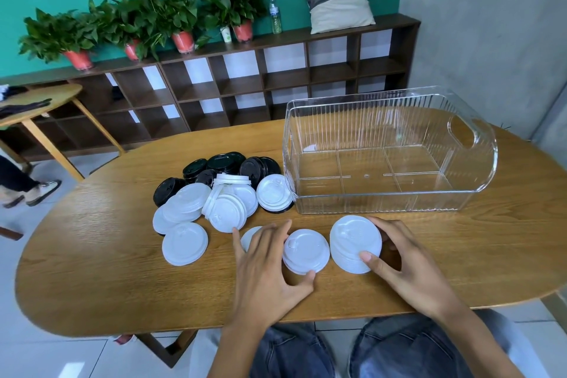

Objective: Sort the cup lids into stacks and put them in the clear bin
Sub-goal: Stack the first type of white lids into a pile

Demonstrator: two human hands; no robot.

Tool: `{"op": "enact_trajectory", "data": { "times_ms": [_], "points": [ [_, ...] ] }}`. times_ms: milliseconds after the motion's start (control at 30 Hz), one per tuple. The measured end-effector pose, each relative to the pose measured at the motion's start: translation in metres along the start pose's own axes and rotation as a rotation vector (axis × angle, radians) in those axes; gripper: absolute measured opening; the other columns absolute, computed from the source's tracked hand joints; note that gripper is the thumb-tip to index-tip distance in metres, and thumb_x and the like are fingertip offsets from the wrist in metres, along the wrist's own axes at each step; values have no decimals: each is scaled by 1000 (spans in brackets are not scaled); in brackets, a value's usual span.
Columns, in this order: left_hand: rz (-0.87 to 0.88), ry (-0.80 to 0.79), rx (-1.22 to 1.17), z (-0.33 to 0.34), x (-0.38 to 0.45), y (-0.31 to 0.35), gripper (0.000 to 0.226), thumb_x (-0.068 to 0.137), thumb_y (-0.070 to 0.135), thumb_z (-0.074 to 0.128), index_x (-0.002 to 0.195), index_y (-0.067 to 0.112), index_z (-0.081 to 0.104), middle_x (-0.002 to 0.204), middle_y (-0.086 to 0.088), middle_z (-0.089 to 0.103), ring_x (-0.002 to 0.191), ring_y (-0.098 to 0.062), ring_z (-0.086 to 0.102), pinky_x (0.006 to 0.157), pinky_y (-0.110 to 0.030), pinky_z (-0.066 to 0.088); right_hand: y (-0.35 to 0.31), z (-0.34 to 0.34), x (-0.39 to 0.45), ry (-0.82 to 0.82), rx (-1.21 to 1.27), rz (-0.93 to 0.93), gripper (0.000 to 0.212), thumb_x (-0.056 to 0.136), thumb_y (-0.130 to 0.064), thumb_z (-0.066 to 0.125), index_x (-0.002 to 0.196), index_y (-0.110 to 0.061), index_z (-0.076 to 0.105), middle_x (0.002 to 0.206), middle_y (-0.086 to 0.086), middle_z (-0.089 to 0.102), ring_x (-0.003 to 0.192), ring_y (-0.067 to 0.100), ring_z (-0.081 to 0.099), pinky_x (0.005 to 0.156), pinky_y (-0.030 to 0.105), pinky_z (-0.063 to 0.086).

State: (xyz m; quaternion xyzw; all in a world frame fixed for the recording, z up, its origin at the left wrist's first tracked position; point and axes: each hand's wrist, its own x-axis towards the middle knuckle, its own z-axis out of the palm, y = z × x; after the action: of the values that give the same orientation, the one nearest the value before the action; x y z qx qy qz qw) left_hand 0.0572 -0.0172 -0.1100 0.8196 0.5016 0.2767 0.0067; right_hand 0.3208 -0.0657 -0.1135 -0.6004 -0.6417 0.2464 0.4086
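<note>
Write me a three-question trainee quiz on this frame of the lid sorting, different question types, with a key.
1. True or false: the clear bin already holds lids.
2. Multiple choice: the right hand grips (a) a black lid, (b) a white lid stack, (c) the bin's handle.
3. Short answer: where do the black lids lie relative to the loose white lids?

Key
1. False; it is empty.
2. b. The left hand holds the smaller white stack beside it.
3. Behind them, at the far side of the pile on the wooden table.
</note>
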Motion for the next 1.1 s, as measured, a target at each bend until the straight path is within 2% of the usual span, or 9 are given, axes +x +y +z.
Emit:
{"op": "enact_trajectory", "data": {
  "times_ms": [167,333,400,500,567,633,800,1000,1100],
  "points": [
    [-40,89,-101,-1,-1,0,83,74,61,65,143,18,51,119,7,65,116,-13,61,123,-65,16,1,0,0,-2,-8,-6,62,83,-65,60,139,-41,48,124,-25,52,118,0,54,97,23,43],
    [-93,133,-253,-4,-1,4,83,78,59,67,145,14,51,117,10,61,118,-4,53,125,-61,18,-1,0,-1,-28,-50,8,63,83,-67,57,141,-45,44,127,-28,49,124,-1,50,100,26,41],
    [-116,138,-346,-4,-2,5,80,78,57,69,144,15,52,121,10,58,125,-14,54,122,-56,30,-2,0,-1,-57,-78,3,64,85,-68,55,144,-47,41,126,-30,48,126,0,47,101,27,40],
    [-128,115,-419,-4,-4,10,80,77,58,70,145,22,50,129,0,58,131,-31,54,108,-38,47,-3,0,0,-86,-111,-9,68,86,-70,50,147,-46,38,124,-33,46,128,-1,43,104,25,37],
    [-91,110,-429,0,-2,17,83,78,57,73,146,15,51,134,-6,59,133,-34,54,105,-48,51,-3,-1,-1,-91,-116,-26,66,89,-73,46,148,-45,38,126,-32,47,128,0,43,106,26,36],
    [-34,128,-428,7,0,28,81,80,52,76,146,10,52,133,-6,60,129,-31,58,101,-49,53,-1,-2,-1,-93,-82,-37,64,92,-75,36,148,-44,39,129,-31,49,130,2,43,108,29,36],
    [22,153,-478,21,5,49,78,80,47,78,146,19,48,132,4,60,124,-12,57,105,-26,47,-1,-3,-2,-93,-25,-39,61,93,-75,29,144,-46,46,127,-23,55,128,8,48,109,37,38],
    [4,111,-496,25,5,47,77,81,55,76,146,34,40,136,18,53,125,-11,56,105,-30,47,-4,-3,0,-97,-65,-18,54,95,-67,35,143,-45,46,123,-24,56,125,6,48,107,36,39],
    [10,83,-469,26,4,45,78,81,53,76,147,36,39,139,19,51,130,-7,51,108,-25,43,-3,-2,-1,-90,-71,-22,48,99,-62,37,144,-46,44,124,-26,56,125,4,47,107,36,39]
  ]
}}
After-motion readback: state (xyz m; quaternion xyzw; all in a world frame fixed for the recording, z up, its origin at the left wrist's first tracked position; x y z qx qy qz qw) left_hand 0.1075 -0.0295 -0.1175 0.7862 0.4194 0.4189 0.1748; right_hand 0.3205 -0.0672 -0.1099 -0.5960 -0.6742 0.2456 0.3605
